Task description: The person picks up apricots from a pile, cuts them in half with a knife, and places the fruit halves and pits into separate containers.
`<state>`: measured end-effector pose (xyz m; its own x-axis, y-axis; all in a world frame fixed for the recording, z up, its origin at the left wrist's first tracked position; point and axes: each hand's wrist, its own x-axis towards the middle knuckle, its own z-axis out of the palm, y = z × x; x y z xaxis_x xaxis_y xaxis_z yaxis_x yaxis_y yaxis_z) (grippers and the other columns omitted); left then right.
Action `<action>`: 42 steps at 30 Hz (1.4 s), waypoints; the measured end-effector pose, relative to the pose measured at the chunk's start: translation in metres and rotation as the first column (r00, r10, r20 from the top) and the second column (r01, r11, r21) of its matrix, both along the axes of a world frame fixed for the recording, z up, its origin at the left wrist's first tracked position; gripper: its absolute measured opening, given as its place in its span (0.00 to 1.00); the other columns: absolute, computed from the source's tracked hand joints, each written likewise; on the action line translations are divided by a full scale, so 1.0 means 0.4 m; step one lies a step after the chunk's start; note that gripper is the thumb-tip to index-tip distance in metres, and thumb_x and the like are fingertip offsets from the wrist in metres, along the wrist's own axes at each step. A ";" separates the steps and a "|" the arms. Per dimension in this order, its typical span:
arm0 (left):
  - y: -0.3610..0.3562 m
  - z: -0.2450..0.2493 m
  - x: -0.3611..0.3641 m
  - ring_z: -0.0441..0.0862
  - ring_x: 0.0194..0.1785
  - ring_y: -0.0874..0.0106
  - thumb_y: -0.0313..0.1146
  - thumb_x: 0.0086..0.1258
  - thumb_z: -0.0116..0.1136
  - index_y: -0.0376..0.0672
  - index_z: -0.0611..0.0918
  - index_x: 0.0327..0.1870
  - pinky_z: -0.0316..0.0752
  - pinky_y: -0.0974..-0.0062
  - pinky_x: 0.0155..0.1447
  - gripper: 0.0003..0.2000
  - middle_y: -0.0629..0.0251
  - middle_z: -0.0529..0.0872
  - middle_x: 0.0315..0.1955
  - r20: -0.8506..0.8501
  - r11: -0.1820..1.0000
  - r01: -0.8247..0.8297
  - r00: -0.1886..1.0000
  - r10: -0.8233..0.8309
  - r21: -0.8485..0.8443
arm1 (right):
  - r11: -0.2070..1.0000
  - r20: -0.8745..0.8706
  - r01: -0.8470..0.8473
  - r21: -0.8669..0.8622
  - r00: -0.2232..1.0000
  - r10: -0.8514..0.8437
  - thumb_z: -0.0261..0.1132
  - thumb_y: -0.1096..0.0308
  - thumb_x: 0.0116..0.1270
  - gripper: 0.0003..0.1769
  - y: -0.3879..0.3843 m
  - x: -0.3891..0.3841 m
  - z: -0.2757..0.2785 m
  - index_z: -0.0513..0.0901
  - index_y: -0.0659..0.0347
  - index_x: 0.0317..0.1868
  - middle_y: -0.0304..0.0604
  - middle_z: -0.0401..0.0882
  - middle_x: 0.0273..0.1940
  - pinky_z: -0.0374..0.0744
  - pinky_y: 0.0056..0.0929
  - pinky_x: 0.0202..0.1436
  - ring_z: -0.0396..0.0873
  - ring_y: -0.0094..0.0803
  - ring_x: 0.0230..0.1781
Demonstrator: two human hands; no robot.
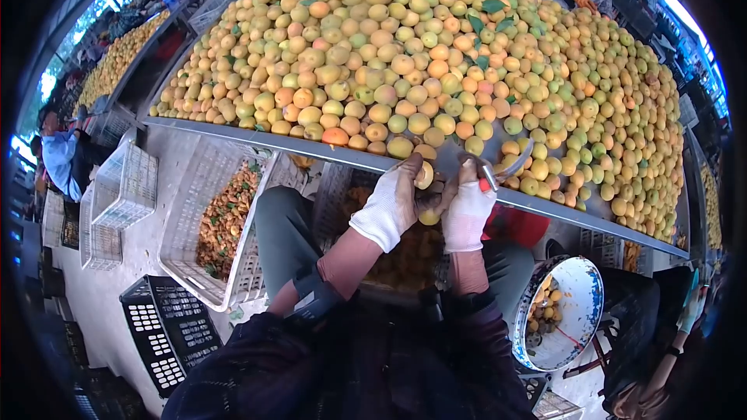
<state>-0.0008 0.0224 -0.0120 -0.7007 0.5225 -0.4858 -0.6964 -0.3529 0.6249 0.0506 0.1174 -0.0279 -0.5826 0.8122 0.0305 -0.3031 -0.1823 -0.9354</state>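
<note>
A large heap of yellow-orange fruit (373,54) covers the metal table (311,145). My left hand (394,201), in a white glove with bare fingertips, is closed on a fruit (425,175) at the table's front edge. Close beside it, my right hand (468,206), gloved the same way, is closed around a knife (489,177) with a red-and-silver handle. The curved blade (520,160) points right, over the fruit at the table edge. Another yellow fruit (429,217) shows low between my hands; what supports it is hidden.
A white crate (179,225) of orange pieces stands left of my legs, near a black crate (173,334). At right is a white bucket (580,295) holding fruit, beside a co-worker's arm (665,369). Other people sit at upper right and left.
</note>
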 end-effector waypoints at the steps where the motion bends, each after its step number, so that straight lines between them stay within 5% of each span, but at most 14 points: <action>1: -0.003 -0.024 -0.006 0.79 0.39 0.69 0.46 0.75 0.46 0.44 0.72 0.49 0.81 0.67 0.43 0.15 0.63 0.79 0.39 0.011 0.999 0.013 1.000 -0.014 0.044 | 0.997 -0.075 0.074 -0.011 0.994 -0.075 0.59 0.66 0.69 0.09 0.005 -0.005 -0.003 0.79 0.65 0.41 0.32 0.73 0.27 0.66 0.18 0.25 0.66 0.16 0.23; 2: -0.004 -0.025 -0.006 0.79 0.39 0.69 0.46 0.75 0.46 0.44 0.72 0.49 0.81 0.67 0.43 0.15 0.63 0.79 0.39 0.014 0.999 0.011 1.000 -0.011 0.047 | 0.986 -0.106 0.001 -0.165 0.994 -0.018 0.58 0.65 0.69 0.10 0.003 0.013 0.052 0.78 0.64 0.42 0.32 0.70 0.24 0.63 0.18 0.20 0.65 0.16 0.19; 10: 0.019 0.013 0.045 0.79 0.45 0.62 0.42 0.77 0.43 0.41 0.71 0.51 0.79 0.59 0.50 0.14 0.57 0.78 0.43 0.198 0.979 -0.048 0.980 0.008 0.200 | 0.998 -0.288 0.022 -0.057 0.957 -0.038 0.56 0.65 0.70 0.13 -0.007 0.014 0.179 0.77 0.67 0.47 0.33 0.68 0.22 0.64 0.20 0.19 0.65 0.18 0.16; 16: 0.072 0.014 0.078 0.77 0.50 0.64 0.46 0.75 0.46 0.44 0.72 0.51 0.74 0.58 0.55 0.16 0.58 0.76 0.50 0.157 0.966 -0.066 0.987 0.027 0.249 | 0.855 -0.165 0.320 0.409 0.947 -0.275 0.56 0.66 0.70 0.14 0.015 -0.032 0.125 0.76 0.68 0.48 0.37 0.74 0.26 0.67 0.21 0.21 0.68 0.20 0.18; 18: 0.107 0.045 0.081 0.74 0.41 0.72 0.46 0.73 0.49 0.51 0.75 0.41 0.74 0.64 0.44 0.10 0.71 0.75 0.36 0.292 0.975 -0.136 0.953 0.080 0.177 | 0.809 -0.206 0.340 0.480 0.940 -0.273 0.56 0.65 0.70 0.13 0.021 -0.044 0.139 0.76 0.68 0.47 0.36 0.72 0.23 0.66 0.21 0.19 0.66 0.20 0.15; 21: 0.143 0.033 0.057 0.75 0.39 0.69 0.46 0.73 0.49 0.50 0.74 0.44 0.74 0.64 0.43 0.11 0.69 0.76 0.37 0.271 0.978 -0.156 0.956 0.115 0.136 | 0.986 -0.316 -0.026 -0.164 0.948 -0.028 0.54 0.61 0.72 0.14 0.070 -0.042 0.182 0.72 0.63 0.47 0.30 0.57 0.15 0.55 0.23 0.10 0.52 0.19 0.09; 27: 0.144 0.096 0.010 0.66 0.21 0.78 0.41 0.75 0.47 0.51 0.70 0.39 0.59 0.83 0.21 0.06 0.70 0.71 0.30 0.223 0.979 -0.135 0.970 0.099 0.151 | 0.921 -0.430 -0.222 -0.319 0.900 0.068 0.55 0.57 0.73 0.16 0.159 -0.108 0.115 0.72 0.62 0.49 0.27 0.52 0.15 0.50 0.21 0.10 0.47 0.17 0.09; 32: 0.140 0.065 -0.060 0.67 0.22 0.78 0.39 0.75 0.47 0.50 0.71 0.38 0.59 0.82 0.22 0.06 0.69 0.71 0.27 0.280 0.978 -0.065 0.960 0.007 0.199 | 0.789 -0.594 -0.421 -0.447 0.799 0.090 0.53 0.58 0.74 0.17 0.176 -0.152 0.080 0.70 0.63 0.52 0.26 0.50 0.16 0.49 0.20 0.11 0.46 0.15 0.10; 34: 0.130 0.084 -0.082 0.68 0.23 0.79 0.36 0.74 0.48 0.47 0.72 0.42 0.61 0.82 0.23 0.05 0.68 0.73 0.27 0.016 0.999 0.031 0.999 -0.032 0.037 | 0.870 -0.538 -0.356 -0.341 0.833 0.130 0.52 0.57 0.75 0.18 0.186 -0.143 0.104 0.70 0.65 0.52 0.26 0.50 0.16 0.49 0.19 0.11 0.46 0.15 0.10; 35: 0.098 0.063 -0.103 0.70 0.25 0.79 0.33 0.72 0.49 0.44 0.73 0.47 0.63 0.82 0.26 0.08 0.66 0.76 0.31 -0.236 0.967 0.136 0.968 -0.083 0.216 | 0.904 -0.442 -0.294 -0.310 0.886 0.137 0.53 0.57 0.74 0.19 0.194 -0.130 0.129 0.70 0.65 0.53 0.26 0.49 0.16 0.49 0.19 0.11 0.45 0.15 0.10; 36: 0.092 0.056 -0.135 0.71 0.26 0.79 0.30 0.70 0.49 0.41 0.71 0.54 0.65 0.82 0.29 0.13 0.64 0.78 0.36 -0.281 0.991 0.128 0.953 -0.114 0.033 | 0.932 -0.326 -0.298 -0.206 0.919 0.221 0.56 0.60 0.72 0.16 0.200 -0.102 0.163 0.73 0.65 0.49 0.27 0.56 0.17 0.52 0.20 0.10 0.50 0.16 0.09; 40: 0.070 0.087 -0.143 0.73 0.29 0.80 0.28 0.66 0.49 0.38 0.63 0.64 0.68 0.84 0.31 0.24 0.65 0.78 0.39 -0.597 0.918 0.376 0.711 -0.372 -0.125 | 0.803 0.536 -0.530 0.271 0.776 0.332 0.64 0.70 0.61 0.12 0.177 -0.073 0.164 0.79 0.68 0.44 0.35 0.79 0.30 0.71 0.18 0.28 0.73 0.19 0.26; 41: 0.064 0.096 -0.135 0.73 0.30 0.81 0.27 0.65 0.49 0.37 0.60 0.67 0.69 0.84 0.32 0.28 0.64 0.78 0.40 -0.678 0.858 0.459 0.556 -0.481 -0.232 | 0.816 0.474 -0.550 0.177 0.774 0.419 0.66 0.72 0.58 0.14 0.160 -0.075 0.143 0.80 0.68 0.44 0.36 0.80 0.33 0.72 0.17 0.37 0.74 0.18 0.33; 42: 0.068 0.065 -0.136 0.75 0.32 0.80 0.28 0.62 0.51 0.35 0.58 0.69 0.72 0.83 0.34 0.32 0.63 0.78 0.42 -0.645 0.860 0.495 0.619 -0.448 -0.122 | 0.800 0.472 -0.575 0.169 0.760 0.447 0.66 0.72 0.58 0.14 0.150 -0.072 0.133 0.80 0.68 0.44 0.36 0.80 0.33 0.72 0.17 0.37 0.74 0.18 0.33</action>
